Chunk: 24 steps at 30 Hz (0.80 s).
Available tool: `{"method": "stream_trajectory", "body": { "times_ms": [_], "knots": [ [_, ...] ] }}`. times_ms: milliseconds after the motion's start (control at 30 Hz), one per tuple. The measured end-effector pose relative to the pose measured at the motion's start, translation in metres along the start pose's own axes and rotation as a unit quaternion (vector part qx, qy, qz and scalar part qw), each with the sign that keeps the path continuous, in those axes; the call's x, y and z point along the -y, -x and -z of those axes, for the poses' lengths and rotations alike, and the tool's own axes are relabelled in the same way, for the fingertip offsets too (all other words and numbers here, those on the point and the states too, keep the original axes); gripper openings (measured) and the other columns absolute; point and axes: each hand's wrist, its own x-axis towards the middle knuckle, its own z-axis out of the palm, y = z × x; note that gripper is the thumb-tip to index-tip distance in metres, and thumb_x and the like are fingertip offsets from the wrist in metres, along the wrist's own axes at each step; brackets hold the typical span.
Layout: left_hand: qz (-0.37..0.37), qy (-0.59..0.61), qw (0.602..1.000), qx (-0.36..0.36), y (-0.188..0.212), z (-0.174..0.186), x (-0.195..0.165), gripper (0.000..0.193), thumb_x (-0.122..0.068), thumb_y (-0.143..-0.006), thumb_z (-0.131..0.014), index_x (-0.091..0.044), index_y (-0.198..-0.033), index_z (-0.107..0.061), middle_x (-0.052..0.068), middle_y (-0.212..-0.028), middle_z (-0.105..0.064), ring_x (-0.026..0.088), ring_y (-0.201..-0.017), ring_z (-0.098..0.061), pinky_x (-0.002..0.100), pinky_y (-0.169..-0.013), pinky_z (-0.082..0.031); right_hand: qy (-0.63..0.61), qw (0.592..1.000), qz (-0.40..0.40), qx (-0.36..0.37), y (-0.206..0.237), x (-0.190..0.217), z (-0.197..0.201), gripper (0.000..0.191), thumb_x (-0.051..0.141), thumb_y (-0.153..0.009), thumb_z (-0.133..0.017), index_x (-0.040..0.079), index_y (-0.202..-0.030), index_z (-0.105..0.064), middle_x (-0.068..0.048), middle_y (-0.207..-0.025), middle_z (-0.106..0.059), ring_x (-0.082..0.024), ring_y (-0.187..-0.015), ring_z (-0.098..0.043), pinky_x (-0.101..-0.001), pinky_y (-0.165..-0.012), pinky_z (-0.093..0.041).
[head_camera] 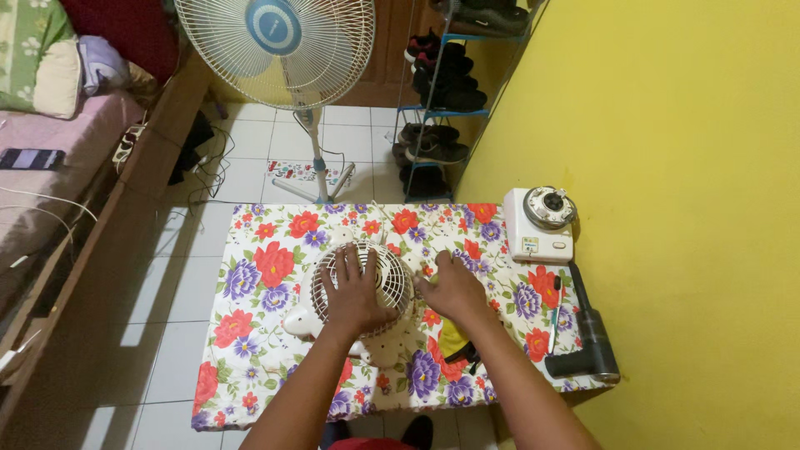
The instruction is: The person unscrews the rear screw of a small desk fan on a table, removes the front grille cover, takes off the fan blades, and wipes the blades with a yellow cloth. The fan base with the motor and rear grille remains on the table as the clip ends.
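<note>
A low table [250,333] covered in a flowered cloth fills the lower middle of the frame, set on white floor tiles against a yellow wall [667,125] on the right. Behind it, at the top centre, stands a tall pedestal fan [275,46]; a shoe rack [442,100] sits to its right, and the edge of a bed [50,142] runs down the upper left.

In the middle of the table lies a small white fan [367,287], its round grille facing up. The left hand [354,292] rests flat on top of the grille, fingers spread wide and pressing down rather than gripping. The right hand [454,287] sits just beside the grille's right rim, fingers curled loosely toward it; whether they pinch anything there, I cannot tell.

To handle this well, the flat palm should keep the grille from turning or sliding on the cloth, while the other hand works at the rim with the fingertips, not by force, since the thin plastic ribs probably bend easily.

At the right edge of the table sit a white box with a round dial [540,223], a black tool [587,333], a slim screwdriver [556,304], and a yellow object [452,340] partly hidden under the right forearm.
</note>
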Motion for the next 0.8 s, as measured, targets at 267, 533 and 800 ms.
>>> {"method": "stream_trajectory", "body": {
  "times_ms": [267, 533, 800],
  "knots": [
    [0.006, -0.009, 1.0, 0.004, 0.0, 0.003, -0.002, 0.132, -0.063, -0.067, -0.083, -0.02, -0.164, -0.005, 0.021, -0.171, 0.006, 0.038, -0.158, 0.01, 0.065, -0.122, 0.001, -0.037, 0.998, 0.047, 0.005, 0.002, -0.002, 0.002, 0.052, 0.033, -0.081, -0.069, 0.007, -0.123, -0.053, -0.023, -0.114, -0.066, -0.042, -0.103, -0.067, -0.0515, -0.085, -0.054],
    [-0.001, 0.002, 1.0, -0.015, 0.002, 0.0, -0.001, 0.132, -0.061, -0.064, -0.085, -0.02, -0.164, -0.01, 0.02, -0.171, 0.003, 0.039, -0.159, 0.007, 0.066, -0.122, -0.002, -0.007, 0.997, -0.034, 0.062, -0.005, -0.007, -0.009, 0.036, 0.035, -0.102, -0.06, 0.006, -0.123, -0.056, -0.024, -0.116, -0.067, -0.044, -0.11, -0.066, -0.0529, -0.095, -0.05],
    [-0.006, 0.006, 1.0, -0.02, 0.001, -0.001, -0.001, 0.13, -0.06, -0.065, -0.085, -0.019, -0.163, -0.011, 0.022, -0.17, 0.003, 0.039, -0.158, 0.007, 0.066, -0.122, 0.0, -0.111, 0.992, 0.063, -0.009, 0.001, -0.001, -0.004, 0.053, 0.019, -0.083, -0.075, -0.002, -0.125, -0.048, -0.031, -0.12, -0.056, -0.046, -0.113, -0.057, -0.0507, -0.094, -0.048]
  ]
}}
